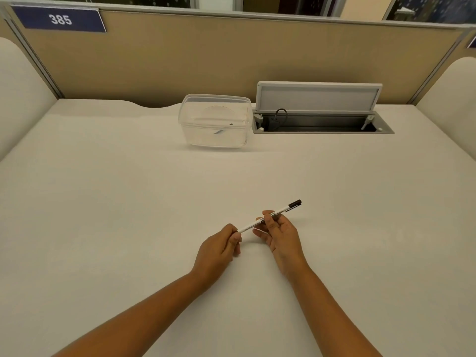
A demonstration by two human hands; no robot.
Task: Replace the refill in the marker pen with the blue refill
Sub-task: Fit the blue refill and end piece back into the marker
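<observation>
**Marker pen held in both hands over desk**

White marker pen (268, 217) w/ black cap sits near-centre, just above the desk (103, 202), cap end pointing far-right. Left hand (219, 247) pinches the plain end; right hand (279, 234) closed round the middle. Far side: clear plastic box (215, 121) w/ lid, something thin inside. Right of it, open cable tray (322, 119).

Centre and lower frame: bare counter (128, 202) all around both hands, open to pass.
Upper centre: clear lidded plastic container (215, 121) stands on the counter.
Upper right: raised cable-hatch lid (318, 95) over an open cable recess (322, 124), just beside the container.
Far edge: partition wall (231, 55) closes the counter.
</observation>
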